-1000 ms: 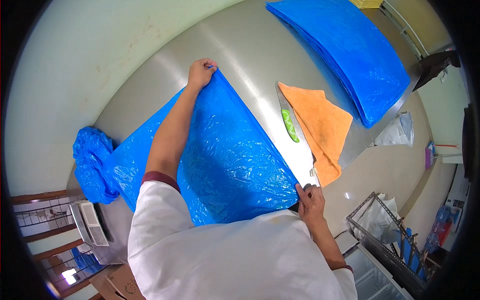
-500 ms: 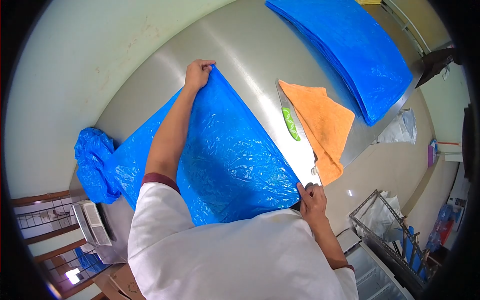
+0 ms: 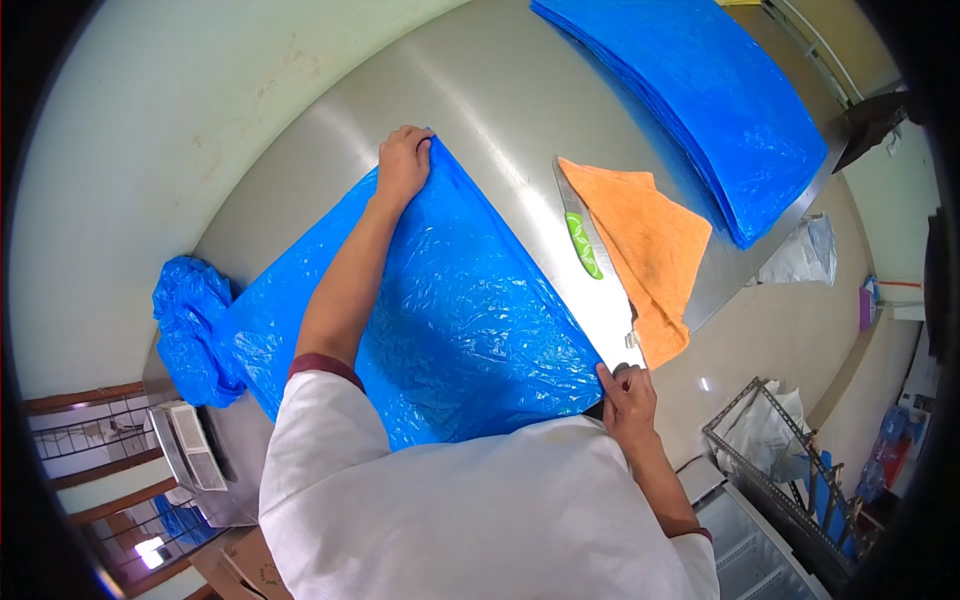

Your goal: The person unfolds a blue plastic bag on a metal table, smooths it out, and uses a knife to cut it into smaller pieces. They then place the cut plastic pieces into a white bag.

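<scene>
A shiny blue plastic sheet point(image 3: 470, 300) lies stretched over the steel table point(image 3: 480, 70) in front of me. My left hand point(image 3: 407, 162) is at its far corner, fingers curled down over the edge. At the near right corner, my right hand point(image 3: 628, 400) pinches the sheet between thumb and fingers by the table's edge. The straight right side of the sheet runs between both hands. To the right lie an orange cloth point(image 3: 645, 250) and a flat pointed tool with a green patterned part point(image 3: 582, 246), partly covered by the cloth.
A thick stack of blue plastic sheets point(image 3: 710, 110) sits at the far right. Crumpled blue plastic point(image 3: 195, 330) bunches at the left end, near a small pale appliance point(image 3: 187, 445). A metal rack point(image 3: 770, 450) stands on the floor at right. A wall borders the table's far left.
My left hand has shifted slightly and its fingers have curled down more over the sheet's far corner. My right hand keeps its hold at the near corner.
</scene>
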`<state>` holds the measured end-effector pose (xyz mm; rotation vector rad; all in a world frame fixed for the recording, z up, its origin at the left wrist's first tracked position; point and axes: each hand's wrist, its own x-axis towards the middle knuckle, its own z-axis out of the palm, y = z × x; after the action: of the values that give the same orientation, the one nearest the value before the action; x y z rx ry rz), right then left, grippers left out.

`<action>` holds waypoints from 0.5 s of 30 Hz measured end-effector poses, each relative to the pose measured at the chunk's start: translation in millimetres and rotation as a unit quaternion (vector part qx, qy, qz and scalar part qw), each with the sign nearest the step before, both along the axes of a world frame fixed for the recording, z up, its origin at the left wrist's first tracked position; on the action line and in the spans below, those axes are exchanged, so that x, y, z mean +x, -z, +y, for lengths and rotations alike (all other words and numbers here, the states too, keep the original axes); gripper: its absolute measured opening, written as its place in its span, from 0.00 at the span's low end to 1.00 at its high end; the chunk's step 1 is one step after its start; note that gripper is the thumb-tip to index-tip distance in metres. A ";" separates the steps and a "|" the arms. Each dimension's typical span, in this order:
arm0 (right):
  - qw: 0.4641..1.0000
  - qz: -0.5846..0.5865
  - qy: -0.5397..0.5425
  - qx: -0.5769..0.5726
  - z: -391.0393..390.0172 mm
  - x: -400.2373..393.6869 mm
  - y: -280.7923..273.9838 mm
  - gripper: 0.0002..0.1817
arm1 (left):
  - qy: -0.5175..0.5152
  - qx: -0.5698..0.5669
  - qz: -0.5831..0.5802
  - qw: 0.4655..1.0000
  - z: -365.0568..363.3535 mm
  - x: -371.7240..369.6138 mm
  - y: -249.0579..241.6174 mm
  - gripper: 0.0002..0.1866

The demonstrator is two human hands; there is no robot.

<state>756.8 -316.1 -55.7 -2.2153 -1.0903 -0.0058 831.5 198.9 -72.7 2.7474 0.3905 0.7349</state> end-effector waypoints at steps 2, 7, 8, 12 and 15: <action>1.000 0.004 0.000 -0.001 -0.7 -0.3 1.3 0.26 | 0.001 0.021 0.024 0.999 -6.2 -5.1 -3.3 0.15; 1.000 0.002 -0.011 -0.001 -2.4 -0.4 2.4 0.26 | -0.019 0.054 0.116 0.992 -27.2 -12.0 -20.9 0.29; 1.000 0.003 -0.012 -0.002 -3.0 -0.2 2.1 0.27 | -0.027 0.058 0.125 0.990 -30.8 -11.4 -22.8 0.32; 1.000 -0.004 -0.011 0.003 -4.5 -0.3 3.1 0.26 | -0.055 0.065 0.173 0.981 -43.0 -9.9 -23.8 0.43; 1.000 -0.005 -0.001 0.007 -5.7 -1.8 4.1 0.26 | -0.075 0.047 0.238 0.967 -48.6 -8.4 -24.8 0.54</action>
<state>755.1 -321.8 -59.8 -2.2040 -1.0964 -0.0240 823.1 150.3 -47.9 2.9930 0.6826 0.1098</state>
